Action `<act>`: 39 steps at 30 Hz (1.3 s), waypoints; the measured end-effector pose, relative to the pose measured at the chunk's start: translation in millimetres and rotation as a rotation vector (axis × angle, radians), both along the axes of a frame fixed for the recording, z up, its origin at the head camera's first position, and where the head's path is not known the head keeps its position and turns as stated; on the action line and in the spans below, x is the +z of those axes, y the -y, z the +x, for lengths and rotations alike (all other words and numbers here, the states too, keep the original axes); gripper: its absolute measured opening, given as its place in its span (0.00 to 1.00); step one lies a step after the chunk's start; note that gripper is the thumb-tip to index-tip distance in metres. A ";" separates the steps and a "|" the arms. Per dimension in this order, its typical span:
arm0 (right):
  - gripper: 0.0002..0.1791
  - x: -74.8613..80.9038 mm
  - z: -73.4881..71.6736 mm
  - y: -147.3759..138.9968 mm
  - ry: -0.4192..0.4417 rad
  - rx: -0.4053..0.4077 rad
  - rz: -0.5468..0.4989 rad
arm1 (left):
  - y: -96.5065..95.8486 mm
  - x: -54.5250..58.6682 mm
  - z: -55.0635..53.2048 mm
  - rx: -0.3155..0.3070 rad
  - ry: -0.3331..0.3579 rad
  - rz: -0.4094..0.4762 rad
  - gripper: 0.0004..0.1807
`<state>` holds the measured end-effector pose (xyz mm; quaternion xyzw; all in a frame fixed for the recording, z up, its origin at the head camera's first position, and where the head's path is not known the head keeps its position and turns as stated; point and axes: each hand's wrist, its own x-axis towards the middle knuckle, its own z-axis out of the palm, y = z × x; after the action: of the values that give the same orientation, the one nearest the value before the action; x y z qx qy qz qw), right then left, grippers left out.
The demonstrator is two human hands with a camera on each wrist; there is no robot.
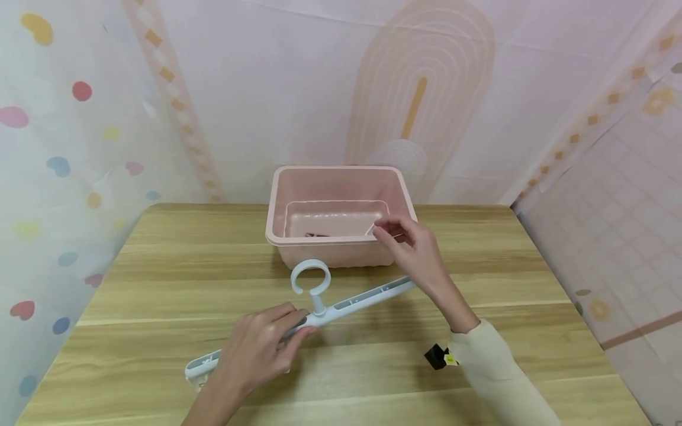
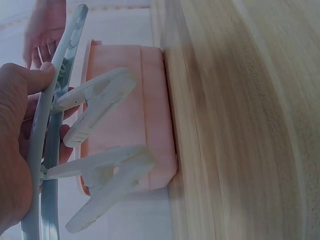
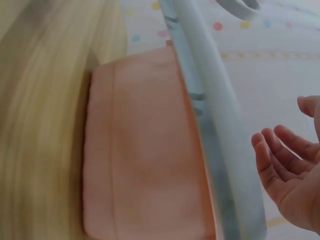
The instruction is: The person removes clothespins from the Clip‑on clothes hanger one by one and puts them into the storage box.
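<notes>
A light blue plastic hanger [image 1: 367,299] with a round hook [image 1: 311,278] lies slantwise across the head view, above the table. My left hand [image 1: 261,343] grips its bar just left of the hook, fingers over the far side and thumb on the near side. Two white clips [image 2: 102,105] hang from the bar in the left wrist view. My right hand [image 1: 412,248] is by the front right rim of a pink bin [image 1: 333,254], beyond the hanger's right end. In the right wrist view its fingers [image 3: 287,155] bend loosely, thumb apart, with nothing between them.
The bin stands at the back of the wooden table [image 1: 176,266], close to the patterned cloth backdrop [image 1: 266,89]. Inside it lies a small dark item [image 1: 318,235] near the front wall. A black piece with a yellow tag [image 1: 450,359] shows beside the right sleeve [image 1: 498,373].
</notes>
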<state>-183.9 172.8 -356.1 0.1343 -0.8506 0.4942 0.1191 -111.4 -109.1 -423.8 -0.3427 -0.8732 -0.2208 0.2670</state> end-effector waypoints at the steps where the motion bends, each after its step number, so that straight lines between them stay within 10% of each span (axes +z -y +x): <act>1: 0.13 -1.3 3.4 -1.2 0.003 0.008 0.024 | 0.2 0.2 -0.1 -0.002 0.002 0.000 0.10; 19: 0.33 -22.7 43.8 -8.6 -0.110 0.167 0.514 | 5.0 3.3 -2.7 -0.004 -0.008 -0.017 0.11; 39: 0.23 -54.5 60.5 -6.6 -0.282 0.023 0.699 | 7.9 11.0 -6.0 -0.020 -0.069 -0.113 0.14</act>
<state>-123.4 179.4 -410.6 0.2433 -0.9416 0.1518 0.1763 -117.4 -117.0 -412.9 -0.3734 -0.8711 -0.1616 0.2750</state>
